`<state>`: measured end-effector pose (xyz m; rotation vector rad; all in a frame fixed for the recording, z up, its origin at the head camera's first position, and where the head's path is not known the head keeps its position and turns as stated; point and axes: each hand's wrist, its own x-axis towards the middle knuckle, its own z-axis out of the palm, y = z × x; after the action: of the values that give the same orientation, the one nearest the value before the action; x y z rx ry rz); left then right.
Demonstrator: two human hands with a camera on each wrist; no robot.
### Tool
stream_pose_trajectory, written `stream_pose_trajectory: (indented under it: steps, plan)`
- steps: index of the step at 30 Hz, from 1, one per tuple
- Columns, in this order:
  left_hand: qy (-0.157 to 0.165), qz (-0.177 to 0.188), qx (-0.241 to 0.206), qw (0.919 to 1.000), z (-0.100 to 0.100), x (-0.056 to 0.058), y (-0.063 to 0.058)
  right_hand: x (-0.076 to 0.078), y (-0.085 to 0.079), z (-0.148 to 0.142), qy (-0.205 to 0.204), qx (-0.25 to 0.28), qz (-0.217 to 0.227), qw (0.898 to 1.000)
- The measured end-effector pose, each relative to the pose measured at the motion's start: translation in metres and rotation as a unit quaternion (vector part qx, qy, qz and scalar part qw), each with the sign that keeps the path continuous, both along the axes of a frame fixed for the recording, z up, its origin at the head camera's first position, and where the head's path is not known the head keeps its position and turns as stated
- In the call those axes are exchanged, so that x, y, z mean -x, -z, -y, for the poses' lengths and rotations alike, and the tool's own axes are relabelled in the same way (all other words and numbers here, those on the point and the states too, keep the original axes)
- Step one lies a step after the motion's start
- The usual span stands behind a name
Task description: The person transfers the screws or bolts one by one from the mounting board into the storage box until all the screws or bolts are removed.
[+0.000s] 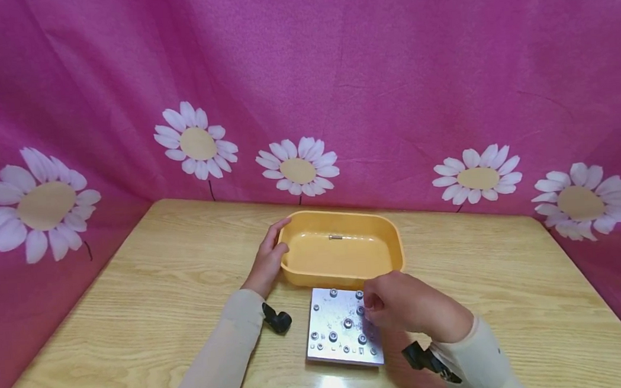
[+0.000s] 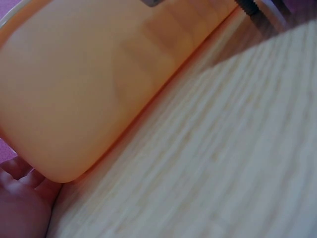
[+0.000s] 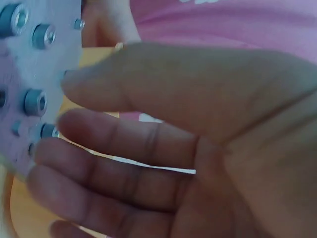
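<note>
Our left hand grips the smooth plastic tray at nine o'clock; below, at six, our curled right hand hides a studded metal plate's two-o'clock edge, its hold seemingly unclear.

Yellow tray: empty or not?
Not empty: the head view shows a small metal piece lying inside the yellow tray, near its far wall.

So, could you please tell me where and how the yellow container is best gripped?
I'd likely take the yellow container by its right rim, from the right, fingers outside and thumb inside: that rim stands raised and uncovered, and the left hand holds the opposite end.
</note>
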<state>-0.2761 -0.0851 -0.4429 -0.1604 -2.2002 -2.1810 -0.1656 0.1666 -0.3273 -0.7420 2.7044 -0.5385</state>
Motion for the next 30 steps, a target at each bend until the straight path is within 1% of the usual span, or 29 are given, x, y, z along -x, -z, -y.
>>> stream_pose_trajectory:
  steps: [2, 5, 9, 12, 15, 16, 18, 20, 23, 27, 30]
  plan:
    - [0.001, 0.0, 0.0, 1.0, -0.001, 0.0, 0.0, -0.004, -0.002, 0.002, 0.009, -0.021, 0.02, 1.0]
    - [-0.001, 0.001, 0.002, 1.0, -0.001, 0.0, 0.001, -0.011, -0.004, 0.004, 0.017, -0.053, 0.038, 0.998]
    - [-0.001, 0.004, -0.004, 1.0, -0.001, 0.0, 0.001, -0.016, -0.006, 0.006, 0.021, -0.078, 0.059, 0.995]
    - [0.0, 0.009, -0.009, 0.9999, 0.0, 0.0, 0.001, -0.017, -0.005, 0.007, 0.019, -0.093, 0.065, 0.993]
    - [0.0, 0.015, -0.01, 0.9998, 0.0, 0.0, 0.0, -0.018, -0.004, 0.01, 0.015, -0.119, 0.067, 0.991]
    - [0.002, 0.015, -0.011, 0.9998, 0.001, 0.0, 0.0, -0.017, -0.003, 0.011, 0.012, -0.127, 0.065, 0.99]
    - [0.007, 0.015, -0.014, 0.9998, 0.001, -0.001, -0.002, -0.018, -0.002, 0.014, 0.013, -0.143, 0.074, 0.987]
    - [0.012, 0.018, -0.019, 0.9996, 0.001, -0.003, -0.005, -0.018, 0.0, 0.017, 0.011, -0.155, 0.076, 0.985]
    - [0.017, 0.02, -0.015, 0.9995, 0.001, -0.009, -0.016, -0.019, 0.002, 0.021, 0.012, -0.164, 0.086, 0.983]
    - [0.022, 0.018, -0.009, 0.9995, 0.0, -0.019, -0.029, -0.02, 0.005, 0.022, 0.013, -0.166, 0.082, 0.983]
    - [0.025, 0.016, -0.013, 0.9995, 0.0, -0.02, -0.03, -0.02, 0.006, 0.023, 0.012, -0.17, 0.076, 0.982]
